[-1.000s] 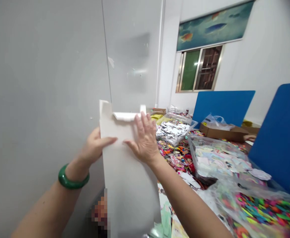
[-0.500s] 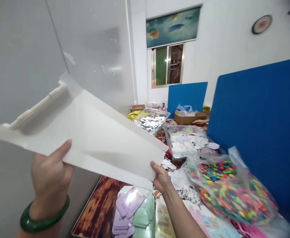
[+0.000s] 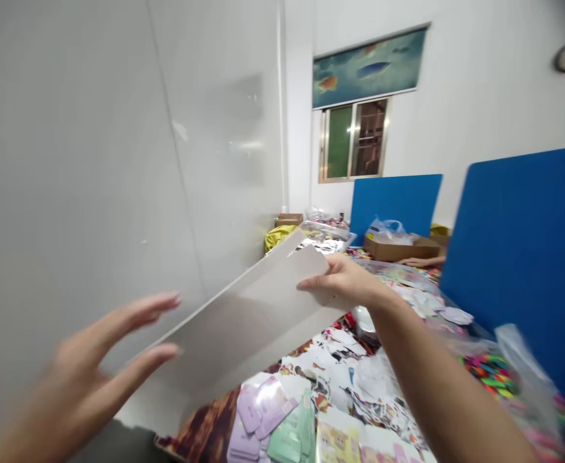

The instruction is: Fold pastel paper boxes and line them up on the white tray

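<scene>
White cardboard sheet (image 3: 248,315), bent up along its sides, hangs aslant in the air, its far end up and right, its near end low and left. Right hand (image 3: 347,281) grips it at that far end, thumb flat on the near face; the sheet stretches from this hand down toward the left one. Left hand (image 3: 87,370) spread wide, holding nothing, at the sheet's left edge; thumb overlaps the board in view, contact cannot be told. Directly below the sheet: wood-grain tabletop (image 3: 211,421), lilac cards (image 3: 251,421) in a pile, green cards (image 3: 285,440) just beside them. Right of the sheet's lower half, loose white cut-outs (image 3: 333,366) spread thickly. Beyond its far end: clear plastic tub (image 3: 349,236), yellow bag (image 3: 277,238). Farther off, right of the sheet, a brown carton (image 3: 401,249) with another person's forearm (image 3: 427,262) near it.
</scene>
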